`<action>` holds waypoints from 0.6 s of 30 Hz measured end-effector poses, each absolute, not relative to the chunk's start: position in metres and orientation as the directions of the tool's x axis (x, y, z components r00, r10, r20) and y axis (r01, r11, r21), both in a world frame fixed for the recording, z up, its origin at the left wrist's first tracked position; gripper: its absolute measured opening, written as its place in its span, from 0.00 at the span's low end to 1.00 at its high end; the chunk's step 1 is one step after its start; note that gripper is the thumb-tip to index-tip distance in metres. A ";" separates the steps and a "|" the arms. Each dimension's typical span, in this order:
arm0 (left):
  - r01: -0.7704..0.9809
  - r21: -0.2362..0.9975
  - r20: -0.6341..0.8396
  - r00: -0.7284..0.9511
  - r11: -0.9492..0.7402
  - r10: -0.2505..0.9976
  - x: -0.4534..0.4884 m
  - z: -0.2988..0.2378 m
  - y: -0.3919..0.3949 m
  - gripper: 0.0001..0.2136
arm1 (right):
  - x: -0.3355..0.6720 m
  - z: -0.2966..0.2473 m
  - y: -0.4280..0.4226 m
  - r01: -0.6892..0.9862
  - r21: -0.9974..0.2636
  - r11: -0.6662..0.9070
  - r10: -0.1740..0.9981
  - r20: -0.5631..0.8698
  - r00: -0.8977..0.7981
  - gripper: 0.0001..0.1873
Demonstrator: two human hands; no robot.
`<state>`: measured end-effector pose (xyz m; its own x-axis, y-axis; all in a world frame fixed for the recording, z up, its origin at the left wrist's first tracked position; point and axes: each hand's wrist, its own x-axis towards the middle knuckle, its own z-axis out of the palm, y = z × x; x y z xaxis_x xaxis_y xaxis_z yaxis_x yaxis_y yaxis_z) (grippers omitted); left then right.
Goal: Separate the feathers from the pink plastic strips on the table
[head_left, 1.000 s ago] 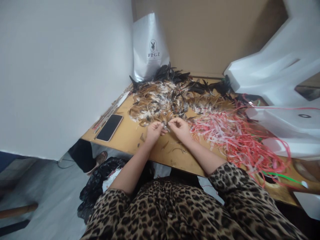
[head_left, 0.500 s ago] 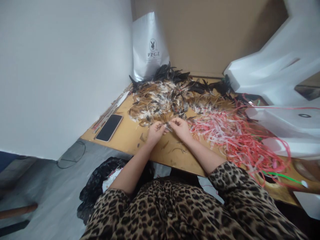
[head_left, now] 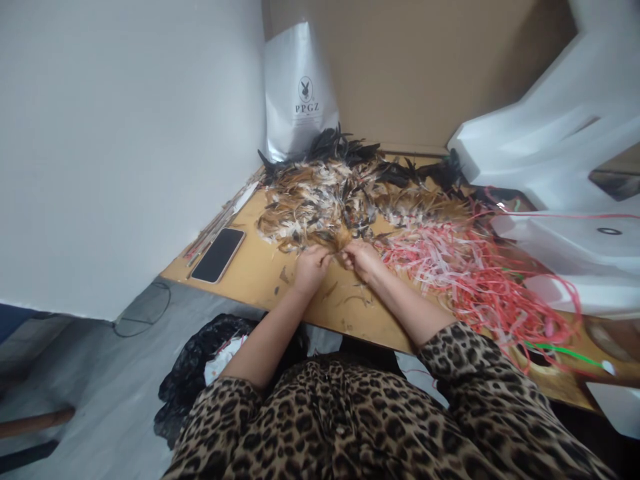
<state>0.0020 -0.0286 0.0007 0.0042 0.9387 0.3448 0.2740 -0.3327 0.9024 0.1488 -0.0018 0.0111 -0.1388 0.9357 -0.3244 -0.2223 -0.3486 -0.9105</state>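
A heap of brown, white and black feathers (head_left: 340,193) covers the back of a wooden table (head_left: 260,270). My left hand (head_left: 311,265) and my right hand (head_left: 363,259) meet at the heap's near edge. Both are closed in a pinch on a small tuft of brown feathers (head_left: 338,243) held between them. My forearms reach out from leopard-print sleeves (head_left: 480,387).
A tangle of pink and red plastic strips (head_left: 465,273) lies to the right of my hands. A black phone (head_left: 219,255) rests at the table's left edge beside thin sticks. A silver bag (head_left: 299,87) stands at the back. White foam shapes (head_left: 550,147) fill the right. A black bag (head_left: 200,373) lies on the floor.
My hands have drawn closer together and lifted a brown tuft from the heap's edge. A foot seen on the floor at the left a second ago is gone.
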 end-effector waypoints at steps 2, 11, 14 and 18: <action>0.295 0.889 0.358 0.030 -0.351 0.933 0.002 0.002 -0.029 0.02 | 0.151 0.013 -0.001 -0.293 -0.843 -0.452 0.890 -0.403 -0.213 0.06; -0.067 0.994 -0.080 0.042 0.082 0.996 0.007 0.000 -0.023 0.13 | 0.164 0.020 0.004 -0.371 -0.920 -0.127 0.992 -0.128 -0.024 0.14; -0.155 0.982 -0.101 0.034 0.105 0.994 0.005 0.003 -0.022 0.14 | 0.164 0.018 0.004 -0.304 -0.952 -0.041 0.998 -0.052 0.027 0.14; -0.191 0.974 -0.113 0.061 0.123 0.992 0.004 0.003 -0.022 0.14 | 0.157 0.020 -0.004 -0.159 -0.985 -0.072 0.993 -0.057 -0.098 0.15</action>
